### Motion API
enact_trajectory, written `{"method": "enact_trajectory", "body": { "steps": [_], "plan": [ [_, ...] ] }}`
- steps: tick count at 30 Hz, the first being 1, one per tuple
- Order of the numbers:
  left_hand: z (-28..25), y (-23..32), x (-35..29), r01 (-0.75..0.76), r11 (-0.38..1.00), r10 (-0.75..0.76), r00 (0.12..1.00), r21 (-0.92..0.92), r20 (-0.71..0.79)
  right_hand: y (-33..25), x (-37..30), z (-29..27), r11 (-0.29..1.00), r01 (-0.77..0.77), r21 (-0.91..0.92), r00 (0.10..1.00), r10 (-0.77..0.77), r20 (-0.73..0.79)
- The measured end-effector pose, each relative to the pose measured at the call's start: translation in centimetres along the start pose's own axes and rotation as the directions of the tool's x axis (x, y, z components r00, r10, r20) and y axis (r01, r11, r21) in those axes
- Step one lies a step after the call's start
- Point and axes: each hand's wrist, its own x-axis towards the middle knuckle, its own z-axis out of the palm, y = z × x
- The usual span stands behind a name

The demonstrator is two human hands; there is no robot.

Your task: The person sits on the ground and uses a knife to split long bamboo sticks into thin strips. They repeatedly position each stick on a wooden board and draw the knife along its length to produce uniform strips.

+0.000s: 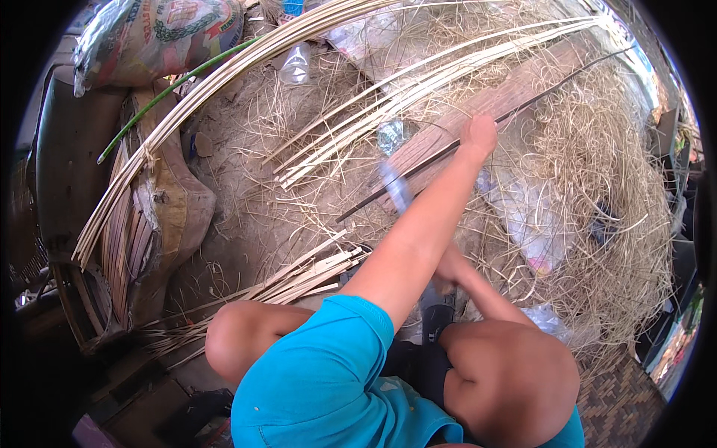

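My left hand (479, 135) is closed on a long, thin dark strip (549, 92), pressing it over a reddish-brown wooden board (441, 134). The strip runs slantwise from the upper right to the middle of the view. My left forearm crosses over my right hand (448, 267), which is curled and partly hidden close to my feet. In line with that hand, beyond the forearm, shows a pale, motion-blurred blade (396, 187), apparently a knife's; its handle is hidden. Several pale split strips (373, 127) lie just past the board.
Loose curly shavings (605, 172) are heaped at the right. A bundle of long pale strips (190, 101) and a green stem (172, 88) arch across the left. Shorter strips (317, 275) lie by my knee. A stuffed sack (160, 41) and a clear plastic cup (296, 66) are at the far side.
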Motion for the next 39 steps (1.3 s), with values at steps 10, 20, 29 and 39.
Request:
{"method": "enact_trajectory", "body": {
  "steps": [10, 20, 29, 39],
  "plan": [
    [-0.7, 0.1, -0.5, -0.11, 0.988, 0.099, 0.99, 0.106, 0.104, -1.0, 2.7, -4.2, 0.947, -0.044, 0.318, 0.952, 0.136, -0.273],
    [-1.3, -1.1, -0.7, -0.13, 0.983, 0.127, 0.992, 0.128, 0.025, -4.5, 0.0, -1.0, 0.988, -0.152, 0.034, 0.903, 0.125, 0.41],
    [-1.4, -2.7, -0.7, -0.145, 0.989, 0.147, 0.987, 0.041, -0.066, -2.0, 3.7, -3.0, 0.958, -0.126, 0.256, 0.982, 0.157, -0.104],
    [-3.1, -1.3, -1.1, -0.19, 0.965, 0.186, 0.982, 0.182, 0.039, -1.9, 1.4, -0.4, 0.944, 0.322, -0.065, 0.932, -0.305, 0.197]
  ]
}}
